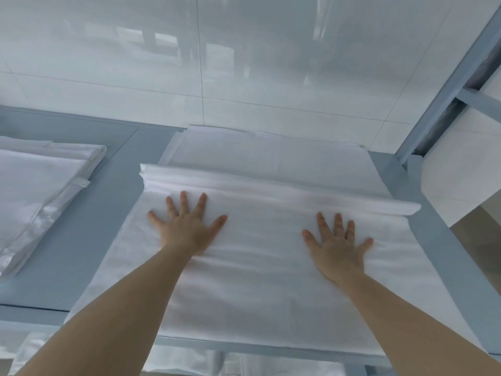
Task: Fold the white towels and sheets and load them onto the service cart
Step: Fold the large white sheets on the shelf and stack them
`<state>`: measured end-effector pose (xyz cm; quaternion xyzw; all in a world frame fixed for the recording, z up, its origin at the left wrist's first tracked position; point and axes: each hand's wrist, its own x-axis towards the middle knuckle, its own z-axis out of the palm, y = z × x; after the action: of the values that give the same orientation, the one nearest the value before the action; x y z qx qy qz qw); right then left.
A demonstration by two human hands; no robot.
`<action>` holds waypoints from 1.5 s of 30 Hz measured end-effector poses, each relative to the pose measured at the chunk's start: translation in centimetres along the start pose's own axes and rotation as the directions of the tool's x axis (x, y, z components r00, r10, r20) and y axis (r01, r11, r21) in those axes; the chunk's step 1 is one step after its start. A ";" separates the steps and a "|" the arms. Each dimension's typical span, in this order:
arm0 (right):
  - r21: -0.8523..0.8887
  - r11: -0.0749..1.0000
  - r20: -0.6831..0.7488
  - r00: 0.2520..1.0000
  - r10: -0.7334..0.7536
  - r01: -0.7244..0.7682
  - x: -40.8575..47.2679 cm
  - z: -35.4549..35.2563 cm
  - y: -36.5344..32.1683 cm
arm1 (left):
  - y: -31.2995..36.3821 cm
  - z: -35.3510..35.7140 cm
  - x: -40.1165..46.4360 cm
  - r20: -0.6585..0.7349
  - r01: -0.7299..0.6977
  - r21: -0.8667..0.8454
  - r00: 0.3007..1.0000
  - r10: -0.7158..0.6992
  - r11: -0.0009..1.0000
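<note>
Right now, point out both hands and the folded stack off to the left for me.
left hand point(184, 226), head view, on the back of the hand.
right hand point(339, 249), head view, on the back of the hand.
folded stack point(40, 183), head view, on its top face.

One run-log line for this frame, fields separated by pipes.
left hand: flat on folded towel | right hand: flat on it | towel on grey shelf | bagged linen at left
</note>
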<state>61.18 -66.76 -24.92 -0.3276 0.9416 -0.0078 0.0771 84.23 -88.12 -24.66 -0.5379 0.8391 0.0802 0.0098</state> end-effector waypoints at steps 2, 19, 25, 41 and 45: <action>0.000 1.000 0.006 1.000 -0.007 0.007 1.1 -0.3 -0.3 | 0.2 0.2 0.9 -0.012 0.001 -0.010 1.000 -0.001 1.000; -0.047 0.991 0.009 0.993 -0.121 0.122 -4.6 0.9 -3.5 | 0.2 -0.1 1.0 -0.011 -0.030 -0.016 0.999 0.030 0.999; 0.008 1.000 0.045 0.999 -0.019 0.018 -7.7 0.9 -3.8 | 2.2 -1.2 -0.5 -0.052 -0.196 0.096 0.978 0.202 0.976; 0.016 0.998 -0.017 0.998 -0.059 0.059 -8.8 1.5 -4.3 | 0.0 1.2 -9.2 0.013 -0.153 0.031 0.988 0.153 0.988; 0.007 0.998 -0.006 0.998 -0.056 0.056 -8.8 1.4 -4.3 | -7.1 0.6 -9.7 -0.002 -0.018 0.038 1.000 0.018 0.999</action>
<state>70.82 -64.69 -24.76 -0.3535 0.9323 -0.0143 0.0750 94.66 -82.20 -25.09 -0.5301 0.8453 0.0636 0.0184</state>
